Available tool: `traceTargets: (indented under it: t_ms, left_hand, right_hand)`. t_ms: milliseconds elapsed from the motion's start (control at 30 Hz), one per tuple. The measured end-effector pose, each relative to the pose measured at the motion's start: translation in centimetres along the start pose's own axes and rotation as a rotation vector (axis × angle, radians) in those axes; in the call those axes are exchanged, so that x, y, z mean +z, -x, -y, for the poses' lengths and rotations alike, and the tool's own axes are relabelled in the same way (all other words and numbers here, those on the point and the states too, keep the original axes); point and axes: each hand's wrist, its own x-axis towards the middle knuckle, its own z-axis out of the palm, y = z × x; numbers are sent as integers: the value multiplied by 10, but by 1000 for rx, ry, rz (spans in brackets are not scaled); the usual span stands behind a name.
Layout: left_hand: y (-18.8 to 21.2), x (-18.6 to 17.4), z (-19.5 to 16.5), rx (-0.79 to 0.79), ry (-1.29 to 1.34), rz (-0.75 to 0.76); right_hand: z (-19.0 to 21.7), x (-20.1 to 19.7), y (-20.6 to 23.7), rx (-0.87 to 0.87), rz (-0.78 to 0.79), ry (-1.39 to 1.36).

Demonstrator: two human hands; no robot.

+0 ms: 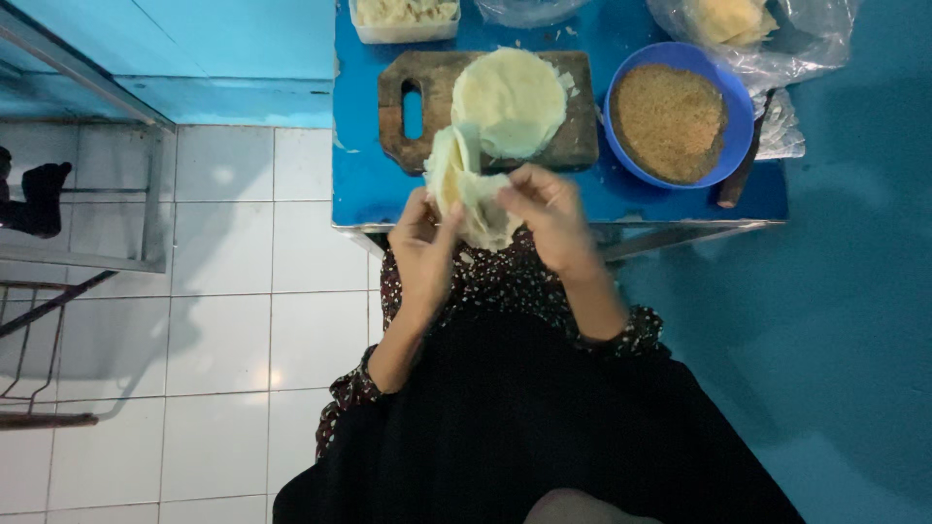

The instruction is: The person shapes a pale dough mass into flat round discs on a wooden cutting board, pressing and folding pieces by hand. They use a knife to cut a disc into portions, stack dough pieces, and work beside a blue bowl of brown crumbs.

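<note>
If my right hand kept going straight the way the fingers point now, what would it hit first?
The right hand points left across the body, already gripping the folded pale wrapper. Straight on, it would probably meet the left hand just behind that wrapper, though depth is unclear.

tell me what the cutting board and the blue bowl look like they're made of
Cutting board: looks like wood, a dull, worn brown with darker stained patches and a cut-out handle slot. Blue bowl: probably plastic, an even bright blue with a thin smooth rim; it holds brown crumbs.
</note>
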Motion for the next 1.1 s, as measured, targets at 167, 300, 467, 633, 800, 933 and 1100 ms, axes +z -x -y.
traceTargets:
  t_ms: [167,300,467,633,800,933,1100]
  left_hand:
    - [0,1,0,125,-183,32]
    - [-6,-9,3,-47,33,-117]
    - [8,-3,1,135,-304,66]
    - [12,-3,-2,410,-528,148]
    - [9,-9,8,-71,112,-86]
    - [10,-9,7,-42,414,-221]
    - [3,-24,-15,47,459,-347]
  right_hand:
    - [-7,3,6,-142,-37,339]
    - [4,-1,-3,34,-120,-303]
    - [-6,9,2,63,126,-368]
    - [-30,11,9,127,25,-328]
    - [-37,-9,8,233,23,-586]
    - [-36,-23,9,277,-24,-798]
    - [-8,-62,15,131,-104,-688]
